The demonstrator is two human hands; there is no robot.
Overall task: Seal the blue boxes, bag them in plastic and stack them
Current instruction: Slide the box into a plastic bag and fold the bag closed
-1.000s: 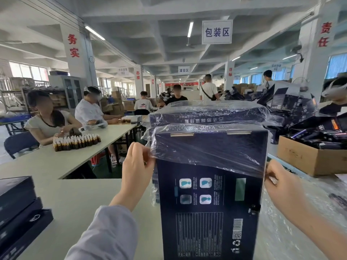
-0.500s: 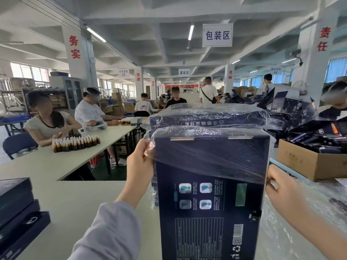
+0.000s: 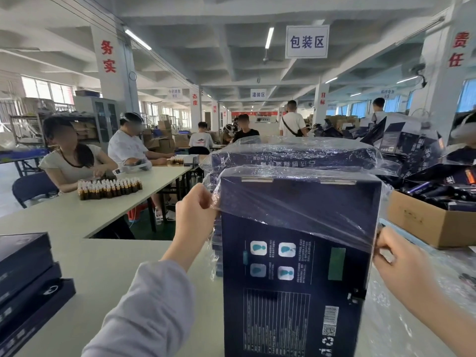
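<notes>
Bench (image 3: 103, 266) holds the upright blue box (image 3: 296, 279); left grip (image 3: 193, 215) and right grip (image 3: 401, 261) pinch its plastic bag (image 3: 296, 202) at both side edges.

Upright box (image 3: 296, 266) stands before bagged stack (image 3: 291, 155); cardboard carton (image 3: 425, 225) right.

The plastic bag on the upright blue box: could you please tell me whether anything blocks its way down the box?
Nothing visible does. The plastic bag covers the upper part of the blue box; the left hand and right hand pinch its lower edge at the sides, and the face below is bare.
</notes>
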